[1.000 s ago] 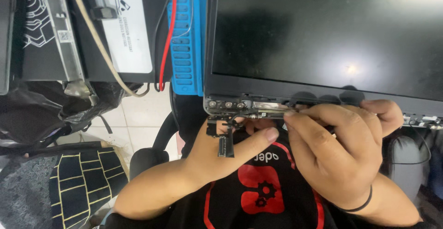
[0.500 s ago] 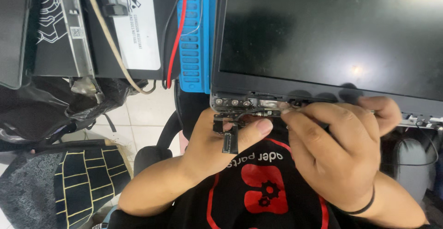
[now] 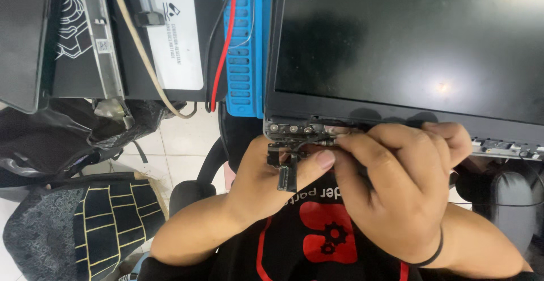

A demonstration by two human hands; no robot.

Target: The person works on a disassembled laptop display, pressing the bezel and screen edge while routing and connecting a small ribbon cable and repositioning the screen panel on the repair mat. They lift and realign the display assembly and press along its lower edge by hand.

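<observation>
Landmark: the laptop screen panel (image 3: 408, 43), lying face up with its bottom edge toward the person. Nearest, just below that edge, both hands work at the panel's left corner. Left hand (image 3: 272, 179) comes up from below; its thumb presses across a thin black cable with a flat connector (image 3: 287, 173) that hangs down from the metal hinge bracket (image 3: 292, 129), so the fingers are closed in a pinch on the cable. Right hand (image 3: 396, 184) lies over the lower edge of the panel just right of the bracket, fingers curled and fingertips meeting at the cable where it leaves the hinge; it looks like a pinch, but whether the tips actually grip the cable I cannot tell. A black band sits on that wrist. Judged step: the cable is being handled at the hinge, seated or freed along its channel; which of the two cannot be read. The next move would call for a light, steady pull along the cable's run, with no sharp bend at the connector. At the panel's lower right corner a second hinge (image 3: 504, 146) is exposed. Left of the panel stands a blue slotted tray (image 3: 243, 43), then red and black wires (image 3: 218, 60), further left a white labelled box (image 3: 175, 32).
</observation>
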